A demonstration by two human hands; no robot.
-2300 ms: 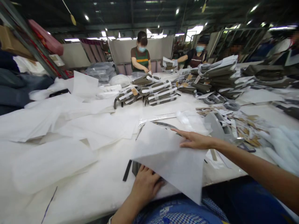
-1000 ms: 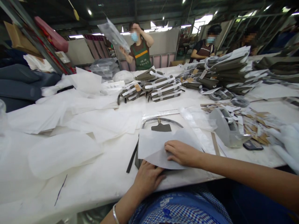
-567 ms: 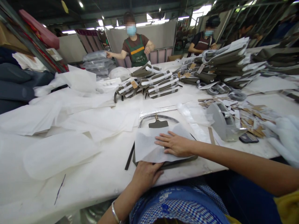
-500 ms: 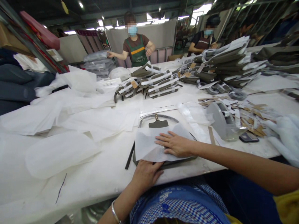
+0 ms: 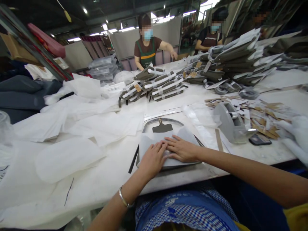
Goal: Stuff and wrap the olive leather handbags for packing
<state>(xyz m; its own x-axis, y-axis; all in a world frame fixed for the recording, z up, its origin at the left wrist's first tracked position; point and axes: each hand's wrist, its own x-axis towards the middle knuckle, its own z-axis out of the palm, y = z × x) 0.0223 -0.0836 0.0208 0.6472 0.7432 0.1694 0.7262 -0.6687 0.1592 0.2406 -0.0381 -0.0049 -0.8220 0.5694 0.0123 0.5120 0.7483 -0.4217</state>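
A white paper sheet lies over a dark olive bag at the table's front edge. Behind the sheet, the bag's looped handle and a dark olive tab show. My left hand lies on the sheet, palm down with fingers stretched out. My right hand rests flat on the sheet beside it, fingers spread, and the fingertips of both hands meet near the middle. A dark strap sticks out left of the bag.
White sheets spread over the left of the table. Wrapped olive bags are piled behind. At right stand a tape dispenser, a phone and scattered tags. A person works across the table.
My left hand has moved up from the bag's front edge onto the sheet, beside my right hand. The person opposite has shifted right and drawn an arm back from the grey stack.
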